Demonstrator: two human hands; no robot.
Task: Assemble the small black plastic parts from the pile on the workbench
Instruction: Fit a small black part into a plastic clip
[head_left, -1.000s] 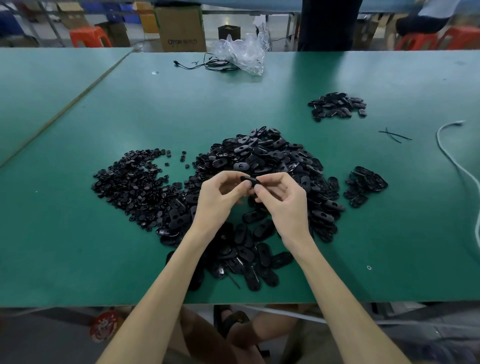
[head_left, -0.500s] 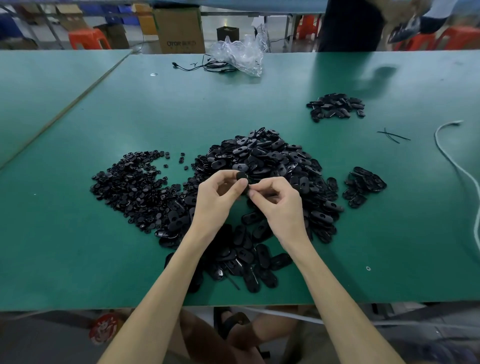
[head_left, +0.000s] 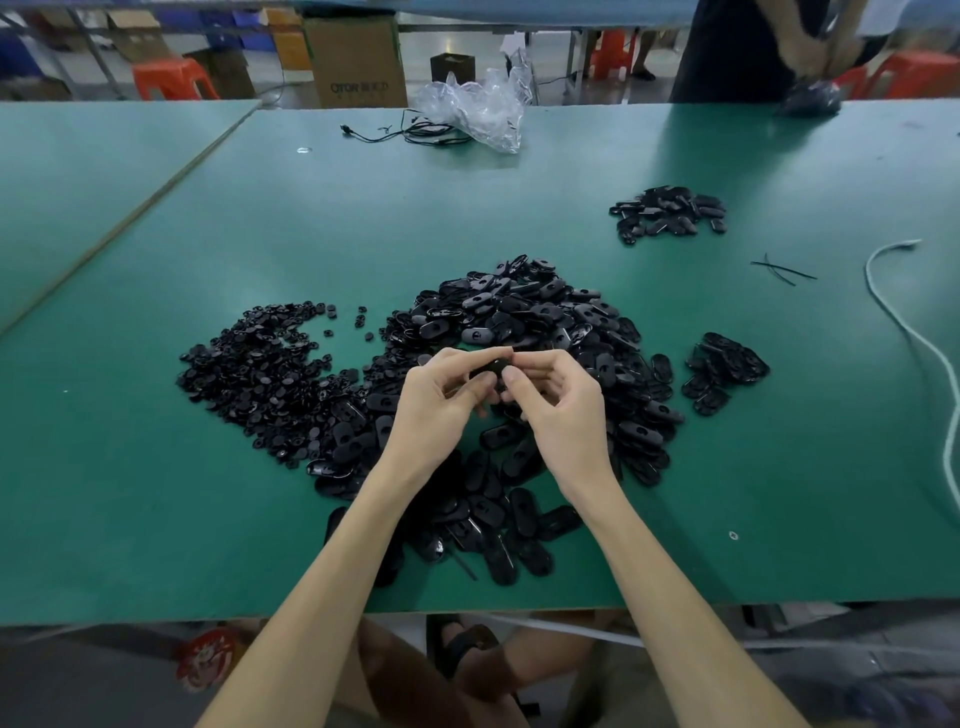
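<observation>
Just above big heap of black oval plastic shells (head_left: 519, 317) on green workbench (head_left: 156, 493): left hand (head_left: 441, 400), right hand (head_left: 561, 410) both pinching one small black plastic piece (head_left: 491, 370) between them. Step, I judge: joining parts. Next move needs aligned, firm squeeze.

Your head-worn camera looked forward and down from the near edge of the flat green workbench (head_left: 156, 519), close above the heaped pile of small black plastic parts (head_left: 519, 312) (wide lens, bowed edges), reaching the brown cardboard box (head_left: 356, 62) beyond.
</observation>
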